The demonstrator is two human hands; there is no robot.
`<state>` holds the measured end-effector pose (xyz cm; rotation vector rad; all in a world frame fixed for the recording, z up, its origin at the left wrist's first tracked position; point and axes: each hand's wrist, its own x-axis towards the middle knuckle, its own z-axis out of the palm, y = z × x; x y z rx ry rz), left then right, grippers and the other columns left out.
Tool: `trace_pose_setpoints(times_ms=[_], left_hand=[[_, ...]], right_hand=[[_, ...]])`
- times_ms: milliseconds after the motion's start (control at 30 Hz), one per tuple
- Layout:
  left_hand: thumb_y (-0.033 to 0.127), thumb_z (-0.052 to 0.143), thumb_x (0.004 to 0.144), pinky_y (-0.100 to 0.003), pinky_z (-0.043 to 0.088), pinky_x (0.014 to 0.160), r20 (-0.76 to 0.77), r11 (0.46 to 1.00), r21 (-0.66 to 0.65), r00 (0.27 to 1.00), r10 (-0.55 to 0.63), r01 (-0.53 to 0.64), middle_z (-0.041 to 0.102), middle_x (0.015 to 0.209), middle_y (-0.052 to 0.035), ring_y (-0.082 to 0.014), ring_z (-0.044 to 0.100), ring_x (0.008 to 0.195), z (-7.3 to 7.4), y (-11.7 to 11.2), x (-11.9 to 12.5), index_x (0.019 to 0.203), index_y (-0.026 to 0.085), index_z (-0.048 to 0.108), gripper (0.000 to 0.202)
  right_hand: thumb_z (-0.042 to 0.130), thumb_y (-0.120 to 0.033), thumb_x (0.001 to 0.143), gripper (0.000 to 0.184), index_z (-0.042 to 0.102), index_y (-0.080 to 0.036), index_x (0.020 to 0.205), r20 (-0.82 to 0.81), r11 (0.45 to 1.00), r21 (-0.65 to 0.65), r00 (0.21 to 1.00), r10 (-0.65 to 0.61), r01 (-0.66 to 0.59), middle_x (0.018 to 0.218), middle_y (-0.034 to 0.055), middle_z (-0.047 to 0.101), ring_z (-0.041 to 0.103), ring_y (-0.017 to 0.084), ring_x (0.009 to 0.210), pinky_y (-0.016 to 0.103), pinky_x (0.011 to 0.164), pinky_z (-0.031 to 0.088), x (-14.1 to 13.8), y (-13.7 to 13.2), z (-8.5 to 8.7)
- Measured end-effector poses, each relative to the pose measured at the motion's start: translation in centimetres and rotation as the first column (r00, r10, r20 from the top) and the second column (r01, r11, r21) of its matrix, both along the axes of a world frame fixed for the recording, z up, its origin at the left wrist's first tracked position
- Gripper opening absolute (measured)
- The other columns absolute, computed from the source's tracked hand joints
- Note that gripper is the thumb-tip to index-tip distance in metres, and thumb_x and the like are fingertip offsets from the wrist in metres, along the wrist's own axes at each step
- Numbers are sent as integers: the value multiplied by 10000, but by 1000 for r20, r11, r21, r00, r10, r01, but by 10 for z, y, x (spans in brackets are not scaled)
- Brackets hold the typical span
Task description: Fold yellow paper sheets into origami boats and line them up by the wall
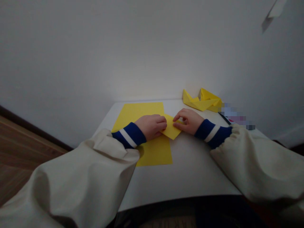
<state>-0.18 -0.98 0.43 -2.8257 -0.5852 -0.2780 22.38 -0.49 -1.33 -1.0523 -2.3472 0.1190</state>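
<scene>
Head view: hands (152,126) (188,121) hold folded paper (172,130) (yellow).

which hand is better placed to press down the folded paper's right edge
Right, probably. The right hand already has its fingers on the folded paper at that edge. The left hand is curled over the left side, pinning it on the sheet.

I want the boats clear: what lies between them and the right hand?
Only bare table separates the boats and the right hand in the head view; that hand pinches the folded paper.
</scene>
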Motion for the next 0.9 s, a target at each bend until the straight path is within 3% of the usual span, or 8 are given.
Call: trace_pose_setpoints(times_ms=[133, 233, 467, 667, 900], left_hand=[[195, 520, 777, -267, 410, 639, 6, 998, -41, 999, 51, -51, 593, 829, -48, -163, 535, 752, 1, 1, 1, 786, 169, 583, 69], [201, 535, 764, -275, 410, 643, 29, 995, -70, 997, 78, -75, 593, 813, -45, -173, 538, 758, 2, 1, 1, 776, 168, 581, 58], [186, 536, 754, -269, 403, 643, 140, 991, -133, 989, 47, -28, 587, 774, -35, -159, 532, 732, 4, 1, 0, 763, 170, 569, 37], [277, 480, 839, -242, 363, 575, 244, 969, -245, 970, 21, 40, 530, 663, -6, -125, 472, 614, 2, 3, 1, 697, 173, 521, 181], [349, 487, 835, -235, 274, 500, 254, 942, -326, 952, 170, -81, 447, 559, 24, -112, 387, 520, -1, 4, 3, 615, 177, 463, 280]], right_hand=[[657, -491, 699, 334, 639, -184, 830, 14, 968, 65, 970, 244, -244, 809, 65, 645, 564, 200, 814, 359, 772, 414, -2, -4, 8], [686, -528, 650, 426, 634, -175, 883, 69, 945, 51, 945, 320, -323, 851, 75, 639, 557, 198, 820, 343, 761, 431, -3, -9, 11], [578, -282, 751, 131, 635, -213, 847, 163, 972, 87, 965, 203, -219, 827, 36, 644, 560, 162, 769, 278, 674, 417, 0, -14, 7], [504, -374, 812, 214, 612, -206, 734, 235, 983, 122, 966, 106, -138, 733, 32, 607, 523, 157, 699, 273, 583, 349, -1, -19, 11], [427, -379, 860, 296, 580, -182, 701, 189, 989, 27, 972, 137, -145, 639, 28, 539, 465, 147, 630, 273, 590, 344, -2, -13, 9]])
